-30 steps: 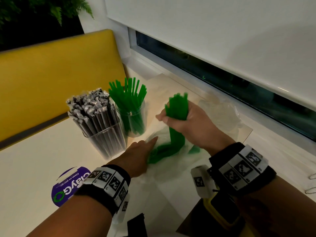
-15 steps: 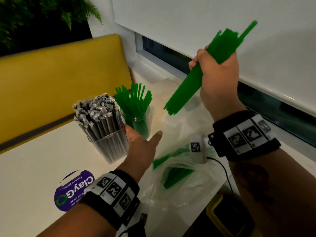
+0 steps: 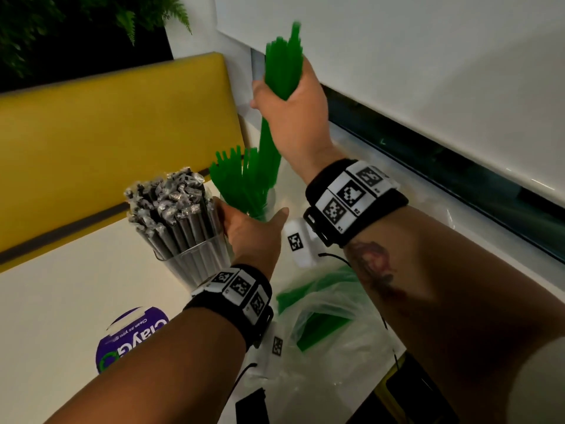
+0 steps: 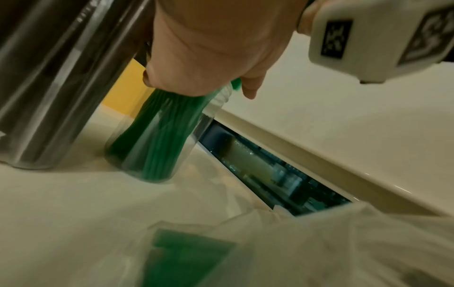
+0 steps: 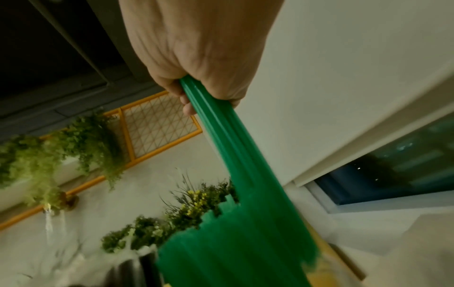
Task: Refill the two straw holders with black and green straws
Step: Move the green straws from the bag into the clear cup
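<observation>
My right hand (image 3: 284,99) grips a bundle of green straws (image 3: 282,68) nearly upright over the glass green-straw holder (image 3: 269,198). The bundle's lower ends reach in among the green straws standing there. In the right wrist view the bundle (image 5: 233,174) runs down from my fist (image 5: 196,58). My left hand (image 3: 253,234) is wrapped round the holder's upper part, thumb out to the right; its fingers are hidden behind the glass. The left wrist view shows the palm (image 4: 209,48) against the holder (image 4: 152,155). Just to the left stands the clear holder (image 3: 195,258) packed with wrapped black straws.
A clear plastic bag (image 3: 321,316) with more green straws lies on the white table under my right forearm. A purple round sticker (image 3: 131,338) is at the near left. A yellow bench back (image 3: 107,133) rises behind; a window blind (image 3: 428,71) hangs at the right.
My right hand pulled the green bundle out of the bag, lifted it, then swung it upright over the green holder. My left hand left the bag and reached the holder.
</observation>
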Action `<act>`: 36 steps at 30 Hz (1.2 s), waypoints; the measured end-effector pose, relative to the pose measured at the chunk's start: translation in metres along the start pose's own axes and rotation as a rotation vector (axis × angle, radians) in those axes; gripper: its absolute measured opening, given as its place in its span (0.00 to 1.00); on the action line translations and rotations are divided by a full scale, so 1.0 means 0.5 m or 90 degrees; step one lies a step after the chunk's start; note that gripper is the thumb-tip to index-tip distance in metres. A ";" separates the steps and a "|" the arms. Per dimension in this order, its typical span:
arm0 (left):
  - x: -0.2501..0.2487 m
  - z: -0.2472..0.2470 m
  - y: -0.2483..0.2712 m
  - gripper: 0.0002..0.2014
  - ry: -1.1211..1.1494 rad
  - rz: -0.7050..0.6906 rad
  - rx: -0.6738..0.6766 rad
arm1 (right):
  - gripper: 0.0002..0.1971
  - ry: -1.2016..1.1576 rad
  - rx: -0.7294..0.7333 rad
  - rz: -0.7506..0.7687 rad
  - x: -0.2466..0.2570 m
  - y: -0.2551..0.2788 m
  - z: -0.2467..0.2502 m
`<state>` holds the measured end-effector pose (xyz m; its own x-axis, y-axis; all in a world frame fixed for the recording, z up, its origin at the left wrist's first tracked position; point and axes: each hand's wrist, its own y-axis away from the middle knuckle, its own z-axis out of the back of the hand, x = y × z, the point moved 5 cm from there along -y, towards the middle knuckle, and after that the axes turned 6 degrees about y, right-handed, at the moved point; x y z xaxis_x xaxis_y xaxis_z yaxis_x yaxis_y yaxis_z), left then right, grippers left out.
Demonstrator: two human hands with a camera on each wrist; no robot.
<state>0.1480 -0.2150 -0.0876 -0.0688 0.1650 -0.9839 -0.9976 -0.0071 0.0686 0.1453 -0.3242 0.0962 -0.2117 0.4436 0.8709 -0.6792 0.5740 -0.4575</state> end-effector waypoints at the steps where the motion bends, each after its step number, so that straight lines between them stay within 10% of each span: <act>1: -0.001 0.000 -0.002 0.53 -0.009 -0.005 -0.008 | 0.08 -0.027 0.003 -0.009 0.002 -0.002 -0.007; 4: -0.003 -0.008 -0.011 0.38 -0.005 0.007 -0.007 | 0.07 -0.036 0.018 -0.011 -0.002 -0.003 -0.019; 8: -0.002 -0.021 -0.017 0.53 0.075 -0.014 -0.036 | 0.07 -0.002 0.035 -0.084 -0.058 0.016 -0.011; 14: 0.017 -0.034 -0.033 0.49 0.076 -0.058 -0.002 | 0.13 0.044 0.072 -0.222 -0.158 0.070 0.002; 19: 0.012 -0.030 -0.027 0.46 0.077 -0.079 -0.010 | 0.35 0.179 0.302 -0.129 -0.121 0.061 0.005; 23: 0.011 -0.027 -0.020 0.45 0.075 -0.101 -0.011 | 0.53 0.089 0.176 0.043 -0.063 0.037 0.026; 27: 0.004 -0.025 -0.020 0.47 0.056 -0.123 0.001 | 0.34 0.350 0.278 0.291 -0.049 0.060 -0.020; 30: 0.001 -0.024 -0.024 0.50 0.021 -0.114 0.021 | 0.26 0.595 0.534 0.190 -0.108 0.087 -0.055; 36: -0.004 -0.018 -0.015 0.47 -0.001 -0.124 0.035 | 0.29 0.605 0.561 0.156 -0.112 0.073 -0.058</act>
<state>0.1557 -0.2243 -0.0877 0.1259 0.1593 -0.9792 -0.9903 0.0794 -0.1144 0.1529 -0.3080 0.0253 -0.0667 0.9861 0.1524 -0.9977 -0.0674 -0.0003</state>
